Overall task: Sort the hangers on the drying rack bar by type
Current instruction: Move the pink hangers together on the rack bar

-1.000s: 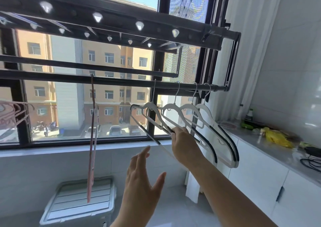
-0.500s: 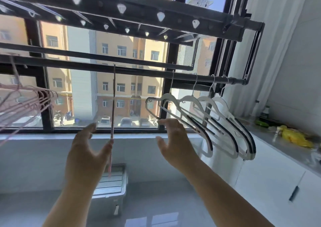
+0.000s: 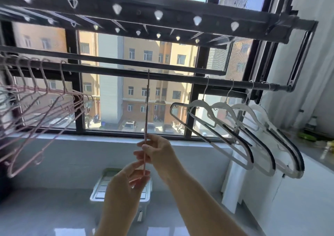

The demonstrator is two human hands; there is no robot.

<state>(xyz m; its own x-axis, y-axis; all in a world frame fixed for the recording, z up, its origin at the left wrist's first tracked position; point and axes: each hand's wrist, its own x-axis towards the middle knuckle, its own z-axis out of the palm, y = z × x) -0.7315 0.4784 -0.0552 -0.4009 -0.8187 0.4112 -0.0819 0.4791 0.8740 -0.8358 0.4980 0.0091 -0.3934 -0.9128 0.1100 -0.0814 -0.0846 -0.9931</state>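
A single pink wire hanger (image 3: 146, 109), seen edge-on, hangs from the middle of the dark rack bar (image 3: 173, 76). My right hand (image 3: 159, 152) pinches its lower part, and my left hand (image 3: 129, 183) holds its bottom end just below. Several pink wire hangers (image 3: 45, 107) hang bunched at the bar's left end. Several white plastic hangers with black grip strips (image 3: 240, 134) hang at the right end.
Above the bar runs a dark rack frame (image 3: 162, 17) with clip hooks. A window (image 3: 126, 98) lies behind. A white lidded bin (image 3: 106, 187) stands on the floor below my hands. A counter (image 3: 318, 145) with bottles runs along the right wall.
My right hand left the white hangers and moved left onto the lone pink hanger. My left hand closed on its bottom end. The view swung left, showing the pink bunch.
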